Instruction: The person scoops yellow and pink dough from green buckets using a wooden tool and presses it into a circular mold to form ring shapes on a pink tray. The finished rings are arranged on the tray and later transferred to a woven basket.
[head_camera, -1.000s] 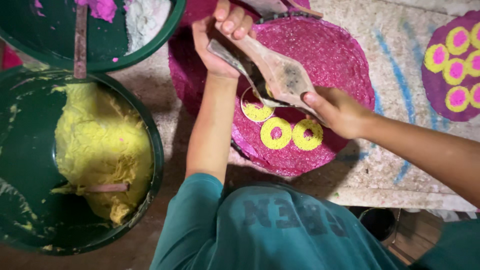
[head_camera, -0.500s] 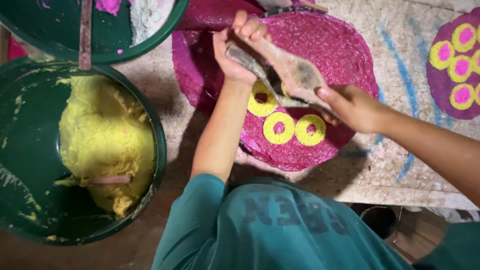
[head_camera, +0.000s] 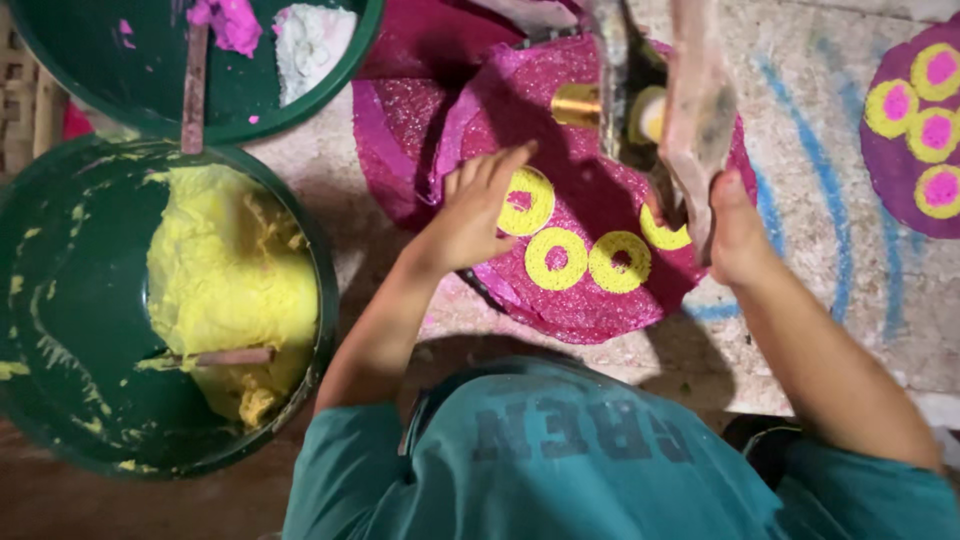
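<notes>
Dim warm light, soft shadows, slight motion blur up top.

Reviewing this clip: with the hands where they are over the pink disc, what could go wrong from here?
The left hand rests on the pink disc right beside a yellow ring; a slip could smear it. The right hand holds a flat tool over the partial ring; a drip might blot the pink. The left forearm passes near the yellow paste basin and could brush it.

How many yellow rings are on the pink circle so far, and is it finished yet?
Three full yellow rings sit on the pink disc, and a fourth shows partly, beside the tool. The left hand touches the top ring; the right hand holds a smeared flat tool. Much of the disc is bare, and plenty of yellow paste remains in the green tub.
</notes>
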